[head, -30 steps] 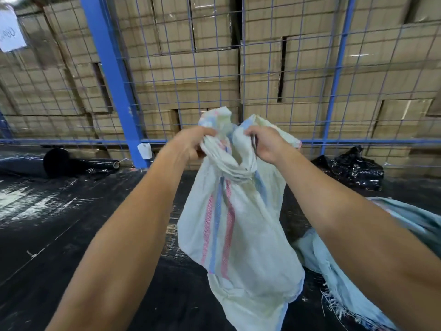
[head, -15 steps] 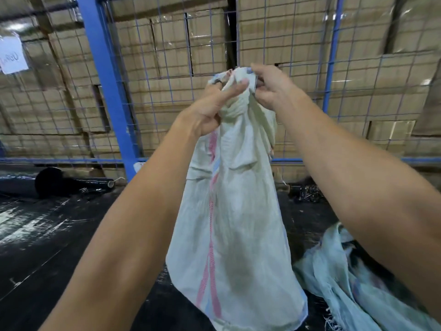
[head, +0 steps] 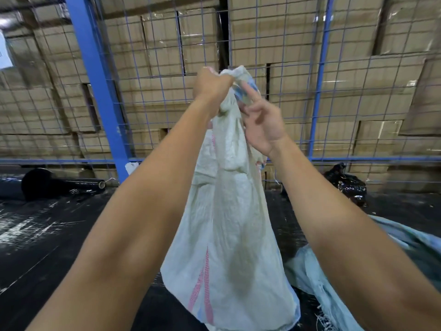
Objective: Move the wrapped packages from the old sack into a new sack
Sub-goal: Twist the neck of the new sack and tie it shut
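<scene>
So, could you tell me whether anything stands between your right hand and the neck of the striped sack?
Nothing visible does. The right hand is open just beside the bunched neck of the striped sack, which the left hand grips.

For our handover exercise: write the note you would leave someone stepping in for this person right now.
Left hand: grips the bunched top of the white sack, held up in the air.
Right hand: fingers loose beside the sack's neck, gripping nothing.
Pale blue sack: lies crumpled, lower right.
Black bag: by the mesh fence.
Done: no packages visibly moved.
Left: open the sack, transfer the packages.
</scene>
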Action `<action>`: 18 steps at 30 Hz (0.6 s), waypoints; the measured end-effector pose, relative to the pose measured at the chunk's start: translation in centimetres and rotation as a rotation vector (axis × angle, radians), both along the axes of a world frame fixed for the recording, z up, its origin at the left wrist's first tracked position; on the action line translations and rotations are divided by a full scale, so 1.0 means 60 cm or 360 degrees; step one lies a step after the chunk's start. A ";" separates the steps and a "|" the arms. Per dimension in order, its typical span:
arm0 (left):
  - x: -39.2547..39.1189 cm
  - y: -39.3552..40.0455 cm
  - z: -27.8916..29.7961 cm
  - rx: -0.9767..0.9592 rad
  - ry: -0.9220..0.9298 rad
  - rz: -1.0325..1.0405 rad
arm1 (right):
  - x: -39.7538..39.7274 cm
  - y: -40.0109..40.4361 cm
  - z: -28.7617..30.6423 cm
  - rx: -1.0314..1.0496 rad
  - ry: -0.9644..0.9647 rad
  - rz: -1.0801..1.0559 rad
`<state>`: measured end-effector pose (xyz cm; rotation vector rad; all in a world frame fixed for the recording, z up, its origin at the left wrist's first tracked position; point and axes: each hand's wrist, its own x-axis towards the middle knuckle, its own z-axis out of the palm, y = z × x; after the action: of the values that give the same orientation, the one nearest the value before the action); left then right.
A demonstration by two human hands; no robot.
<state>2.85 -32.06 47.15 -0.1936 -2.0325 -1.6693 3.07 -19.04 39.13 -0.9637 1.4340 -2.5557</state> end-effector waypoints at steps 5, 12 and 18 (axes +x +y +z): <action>0.014 0.027 -0.009 0.0102 -0.0349 -0.0691 | -0.018 -0.009 -0.029 0.0677 0.0087 -0.0984; -0.055 -0.065 -0.151 -0.0167 -0.0468 0.0089 | -0.012 0.080 -0.031 -0.0204 -0.0578 -0.0576; -0.102 -0.015 -0.297 0.0536 -0.1492 -0.0732 | 0.017 0.105 -0.064 -0.0238 -0.0501 -0.0306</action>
<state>-3.27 -32.97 29.35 0.3334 -2.3739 -2.7271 4.11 -12.71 35.29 -0.4224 1.3192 -2.8241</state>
